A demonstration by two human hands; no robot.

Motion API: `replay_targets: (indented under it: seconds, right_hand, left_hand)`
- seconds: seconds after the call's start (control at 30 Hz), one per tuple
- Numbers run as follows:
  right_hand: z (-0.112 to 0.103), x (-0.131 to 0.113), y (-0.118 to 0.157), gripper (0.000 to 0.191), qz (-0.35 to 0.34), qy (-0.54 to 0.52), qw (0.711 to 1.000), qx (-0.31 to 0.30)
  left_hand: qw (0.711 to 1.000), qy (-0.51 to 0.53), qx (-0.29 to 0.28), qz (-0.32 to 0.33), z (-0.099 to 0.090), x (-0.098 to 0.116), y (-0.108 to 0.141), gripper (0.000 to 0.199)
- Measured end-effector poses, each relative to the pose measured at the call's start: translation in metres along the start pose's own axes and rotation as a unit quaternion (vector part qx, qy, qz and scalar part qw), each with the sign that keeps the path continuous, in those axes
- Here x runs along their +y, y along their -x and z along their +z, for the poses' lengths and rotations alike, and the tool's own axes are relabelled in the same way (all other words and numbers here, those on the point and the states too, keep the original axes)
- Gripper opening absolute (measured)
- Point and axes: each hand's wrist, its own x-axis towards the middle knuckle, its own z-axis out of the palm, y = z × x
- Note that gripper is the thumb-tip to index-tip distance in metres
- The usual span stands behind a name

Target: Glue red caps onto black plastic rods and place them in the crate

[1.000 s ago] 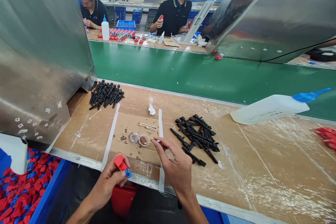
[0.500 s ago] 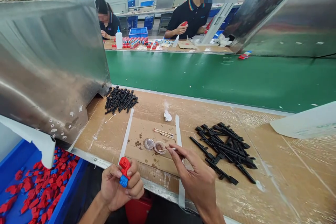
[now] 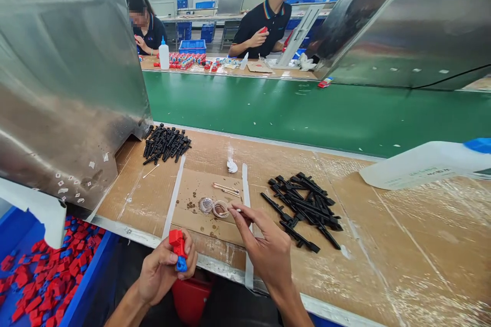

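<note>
My left hand (image 3: 163,268) is closed around a small red and blue plastic part (image 3: 178,246), red end up and blue end down, just off the table's front edge. Between thumb and fingers of my right hand (image 3: 264,242) is a cotton swab (image 3: 229,211), its tip in a small round tub (image 3: 220,209) of brownish liquid. A clear round lid (image 3: 206,206) lies left of the tub. Behind them, several used swabs (image 3: 227,190) rest on a stained cardboard sheet (image 3: 192,184).
Black plastic parts lie in a left pile (image 3: 168,143) and a right pile (image 3: 307,209). A blue bin (image 3: 105,260) of red and blue parts stands low left. A metal panel (image 3: 72,87) rises at left. Beyond the green conveyor belt (image 3: 238,107) sit two co-workers. A bottle (image 3: 418,166) lies at right.
The view has shifted, so the scene sits further left, and more of the bottle shows at right. The red and blue part has turned slightly in my left hand. The swab stays at the tub.
</note>
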Motion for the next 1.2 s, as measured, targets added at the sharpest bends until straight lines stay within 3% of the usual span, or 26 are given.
replay_targets:
  seconds: [0.07,0.13,0.23,0.3,0.37,0.43,0.63,0.77,0.9,1.2]
  right_hand:
    - [0.0,-0.001,-0.001,0.016,0.004,-0.005,1.0,0.001]
    - [0.0,-0.002,-0.002,0.016,0.011,-0.015,1.0,-0.003]
    - [0.0,-0.002,-0.004,0.012,0.022,-0.033,0.999,-0.009]
    - [0.002,-0.001,-0.005,0.009,0.026,-0.036,0.999,-0.009]
    - [0.003,0.001,-0.005,0.009,0.032,-0.03,0.999,-0.007]
    - [0.004,0.002,-0.004,0.012,0.046,-0.024,0.999,-0.003]
    - [0.004,0.002,-0.004,0.015,0.065,0.01,0.998,0.011]
    - [0.003,0.001,-0.005,0.016,0.041,0.024,0.999,0.004]
    - [-0.002,0.003,0.001,0.022,0.039,0.035,0.998,0.027]
    - [-0.044,0.024,0.036,0.03,0.128,0.077,0.984,0.1]
  left_hand:
    - [0.993,-0.106,0.039,0.013,-0.003,0.004,0.006,0.016]
    - [0.955,-0.272,0.114,0.027,-0.008,0.012,0.011,0.017]
    - [0.828,-0.507,0.226,0.079,-0.024,0.03,0.013,0.021]
    - [0.746,-0.6,0.26,0.129,-0.039,0.044,0.01,0.024]
    - [0.682,-0.656,0.279,0.164,-0.055,0.056,0.003,0.025]
    - [0.643,-0.683,0.298,0.177,-0.068,0.067,-0.005,0.03]
    - [0.659,-0.669,0.317,0.132,-0.086,0.089,-0.027,0.037]
    - [0.624,-0.698,0.325,0.134,-0.086,0.096,-0.035,0.036]
    - [0.602,-0.73,0.298,0.125,-0.089,0.103,-0.039,0.036]
    - [0.492,-0.817,0.291,0.078,-0.103,0.141,-0.065,0.019]
